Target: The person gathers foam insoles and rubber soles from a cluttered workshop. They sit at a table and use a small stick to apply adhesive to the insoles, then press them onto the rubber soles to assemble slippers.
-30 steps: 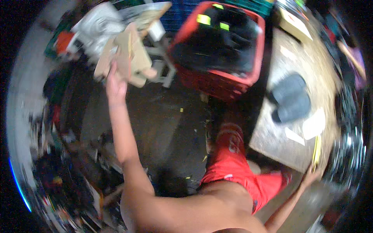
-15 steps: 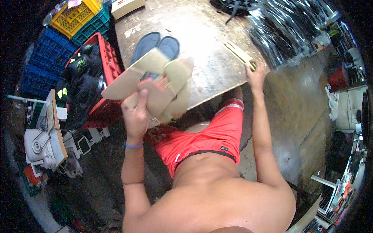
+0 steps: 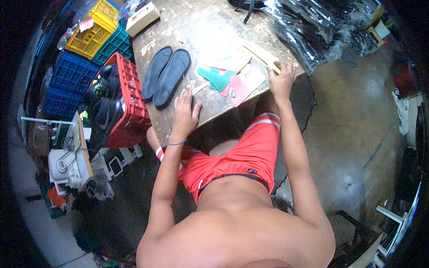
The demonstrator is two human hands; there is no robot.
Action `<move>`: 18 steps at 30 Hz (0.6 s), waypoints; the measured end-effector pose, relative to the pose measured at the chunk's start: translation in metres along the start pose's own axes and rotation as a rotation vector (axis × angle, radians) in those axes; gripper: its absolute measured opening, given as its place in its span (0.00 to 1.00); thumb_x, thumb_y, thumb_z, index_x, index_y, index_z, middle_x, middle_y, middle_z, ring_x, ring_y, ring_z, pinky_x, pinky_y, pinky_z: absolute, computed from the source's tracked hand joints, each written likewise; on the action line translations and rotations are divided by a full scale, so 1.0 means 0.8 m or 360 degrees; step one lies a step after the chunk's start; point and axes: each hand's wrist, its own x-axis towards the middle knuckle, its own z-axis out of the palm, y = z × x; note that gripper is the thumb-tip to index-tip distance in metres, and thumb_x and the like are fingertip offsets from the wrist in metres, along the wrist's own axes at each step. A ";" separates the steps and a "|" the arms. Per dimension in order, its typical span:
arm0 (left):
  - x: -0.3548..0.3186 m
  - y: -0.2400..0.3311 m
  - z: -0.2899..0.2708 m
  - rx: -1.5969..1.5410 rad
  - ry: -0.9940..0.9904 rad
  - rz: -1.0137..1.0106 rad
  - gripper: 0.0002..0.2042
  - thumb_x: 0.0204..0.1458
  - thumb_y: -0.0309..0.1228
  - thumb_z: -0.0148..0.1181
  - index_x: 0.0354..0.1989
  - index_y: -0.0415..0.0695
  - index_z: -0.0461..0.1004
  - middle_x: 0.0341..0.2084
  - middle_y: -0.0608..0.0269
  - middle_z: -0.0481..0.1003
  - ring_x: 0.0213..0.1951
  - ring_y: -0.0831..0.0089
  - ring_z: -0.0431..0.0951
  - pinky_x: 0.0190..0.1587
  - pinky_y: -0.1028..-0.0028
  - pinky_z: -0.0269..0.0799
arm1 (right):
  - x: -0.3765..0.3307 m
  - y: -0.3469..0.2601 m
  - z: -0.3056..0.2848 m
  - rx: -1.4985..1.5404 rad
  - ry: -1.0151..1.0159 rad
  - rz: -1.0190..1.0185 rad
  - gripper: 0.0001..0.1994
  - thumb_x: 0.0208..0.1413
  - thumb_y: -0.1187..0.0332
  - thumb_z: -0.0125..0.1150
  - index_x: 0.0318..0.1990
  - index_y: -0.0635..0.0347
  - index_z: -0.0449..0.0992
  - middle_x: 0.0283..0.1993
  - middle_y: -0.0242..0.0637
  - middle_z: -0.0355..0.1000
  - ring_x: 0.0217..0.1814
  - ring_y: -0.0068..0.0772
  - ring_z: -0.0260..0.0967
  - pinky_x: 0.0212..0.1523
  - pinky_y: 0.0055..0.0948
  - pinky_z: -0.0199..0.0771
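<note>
My left hand (image 3: 184, 114) lies flat at the table's near edge, fingers stretched out and holding nothing. A thin pale strip (image 3: 201, 87) lies by its fingertips. Just beyond it are two dark shoe soles (image 3: 171, 78), side by side. Between my hands several flat cut pieces are spread, among them a green piece (image 3: 216, 77) and a pink piece (image 3: 241, 87), partly overlapping. My right hand (image 3: 281, 82) is closed around the near end of a long, narrow yellowish thing (image 3: 260, 55) resting on the table; its exact kind is unclear.
On the left, a red crate (image 3: 129, 96) of black shoes stands against the table (image 3: 212, 109). Behind it are stacked blue crates (image 3: 71, 73) and a yellow crate (image 3: 96, 31). Dark goods in shiny clear plastic (image 3: 304, 29) cover the far right. A pale box (image 3: 142, 20) sits far left.
The bundle of beige-backed pieces has left my left hand and now lies spread on the table. That hand has moved down to the table edge. My right hand still grips the yellowish thing.
</note>
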 end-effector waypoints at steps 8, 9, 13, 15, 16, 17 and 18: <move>-0.071 -0.005 -0.042 0.0306 -0.0222 0.0240 0.31 0.60 0.39 0.60 0.70 0.41 0.61 0.65 0.48 0.67 0.70 0.51 0.62 0.71 0.46 0.50 | -0.009 -0.017 -0.025 0.0015 -0.0038 -0.0278 0.24 0.52 0.59 0.72 0.56 0.55 0.77 0.59 0.48 0.68 0.65 0.52 0.62 0.68 0.49 0.58; -0.078 -0.006 -0.047 0.0270 -0.0207 0.0268 0.30 0.59 0.37 0.62 0.69 0.41 0.64 0.65 0.48 0.69 0.69 0.51 0.64 0.71 0.46 0.52 | -0.022 -0.024 -0.037 0.0030 -0.0112 -0.0404 0.26 0.52 0.58 0.72 0.58 0.56 0.75 0.61 0.49 0.67 0.66 0.53 0.62 0.68 0.49 0.57; -0.111 -0.012 -0.049 0.0109 -0.0004 0.0362 0.19 0.54 0.27 0.66 0.56 0.43 0.76 0.56 0.53 0.76 0.61 0.55 0.74 0.67 0.49 0.62 | -0.084 -0.063 -0.055 0.0015 -0.0809 -0.0913 0.35 0.47 0.52 0.74 0.63 0.52 0.71 0.63 0.47 0.67 0.67 0.53 0.62 0.69 0.50 0.57; -0.118 -0.020 -0.049 0.0029 0.0073 0.0483 0.16 0.54 0.24 0.66 0.51 0.43 0.77 0.54 0.54 0.78 0.60 0.56 0.75 0.67 0.49 0.64 | -0.103 -0.082 -0.052 -0.0193 -0.0606 -0.1112 0.26 0.49 0.57 0.73 0.57 0.52 0.76 0.61 0.44 0.70 0.65 0.52 0.64 0.67 0.50 0.59; -0.122 -0.022 -0.048 -0.0019 0.0117 0.0460 0.11 0.53 0.21 0.65 0.45 0.43 0.78 0.50 0.55 0.80 0.57 0.57 0.78 0.65 0.50 0.67 | -0.107 -0.087 -0.057 -0.0087 -0.0588 -0.1030 0.24 0.48 0.61 0.72 0.54 0.53 0.77 0.58 0.43 0.71 0.63 0.50 0.65 0.65 0.50 0.60; -0.125 -0.024 -0.047 -0.0099 0.0153 0.0421 0.11 0.53 0.20 0.64 0.45 0.43 0.78 0.49 0.55 0.80 0.56 0.57 0.79 0.64 0.50 0.67 | -0.111 -0.093 -0.063 0.0023 -0.0575 -0.0954 0.21 0.46 0.65 0.72 0.51 0.54 0.79 0.56 0.42 0.72 0.61 0.49 0.66 0.63 0.49 0.62; -0.127 -0.026 -0.045 -0.0174 0.0203 0.0385 0.11 0.53 0.20 0.64 0.44 0.43 0.78 0.49 0.55 0.81 0.55 0.56 0.79 0.64 0.50 0.68 | -0.112 -0.101 -0.068 0.0168 -0.0515 -0.0887 0.19 0.45 0.68 0.71 0.48 0.54 0.80 0.53 0.40 0.73 0.59 0.47 0.68 0.61 0.49 0.64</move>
